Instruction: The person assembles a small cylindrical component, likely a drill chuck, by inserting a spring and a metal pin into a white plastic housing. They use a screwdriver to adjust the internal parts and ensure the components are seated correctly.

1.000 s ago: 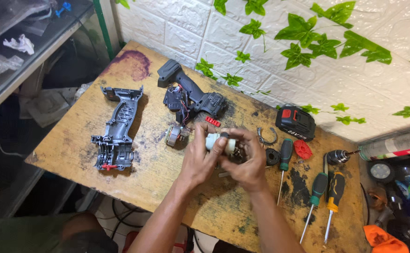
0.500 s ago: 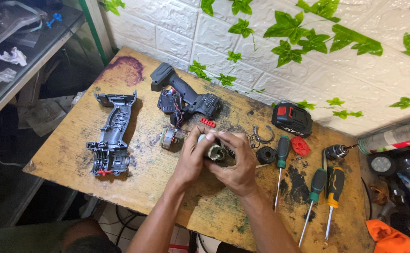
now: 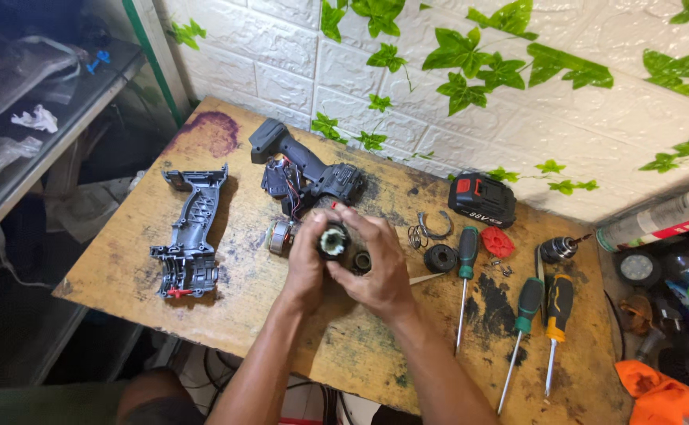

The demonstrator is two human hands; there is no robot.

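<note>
Both my hands meet over the middle of a worn wooden table (image 3: 124,267). My left hand (image 3: 305,264) and my right hand (image 3: 376,267) together grip a round black motor part (image 3: 333,240) with a toothed pale face turned up. A copper-wound motor piece (image 3: 280,236) lies just left of my left hand. Behind the hands lies an opened black drill body (image 3: 313,173) with loose wires. Its separate housing half (image 3: 188,232) rests at the table's left.
Right of my hands lie a black ring part (image 3: 440,257), metal clips (image 3: 431,228), a battery pack (image 3: 481,200), a red piece (image 3: 497,242), a drill chuck (image 3: 557,249) and three screwdrivers (image 3: 464,275). A spray can (image 3: 659,220) and clutter fill the far right. A shelf stands left.
My hands have lifted the motor part slightly and turned its round face upward. The view shifted a little; the other parts on the table stayed put.
</note>
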